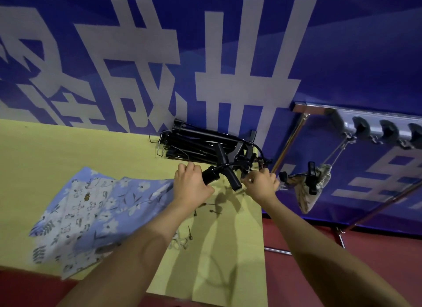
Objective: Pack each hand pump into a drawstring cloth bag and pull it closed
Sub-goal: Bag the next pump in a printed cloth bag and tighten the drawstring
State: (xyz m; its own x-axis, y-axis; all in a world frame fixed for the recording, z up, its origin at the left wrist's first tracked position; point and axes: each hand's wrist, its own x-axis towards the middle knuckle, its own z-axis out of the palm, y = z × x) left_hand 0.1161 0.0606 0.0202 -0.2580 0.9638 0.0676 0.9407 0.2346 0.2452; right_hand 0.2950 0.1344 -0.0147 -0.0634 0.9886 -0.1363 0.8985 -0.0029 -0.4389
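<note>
One hand pump [219,172] is lifted just above the yellow worktop [68,151], held between two hands. Behind it, at twelve o'clock against the blue banner [342,55], lies a pile of black pumps [196,144]; they overlap too much to count. The left hand [191,185] wraps the pump's barrel, fingers curled tight around it, forearm reaching up from six o'clock. The right hand [260,183], at three o'clock of the left, has its fingers pressed together on something small near the hose end; what exactly it pinches is too small to tell. A heap of flowered cloth bags [96,210] lies at nine o'clock, at least two patterns showing. About five small needles [214,212] are scattered under the forearms. One filled bag [308,192] with a pump handle sticking out hangs from a rack [376,126] at three o'clock.
</note>
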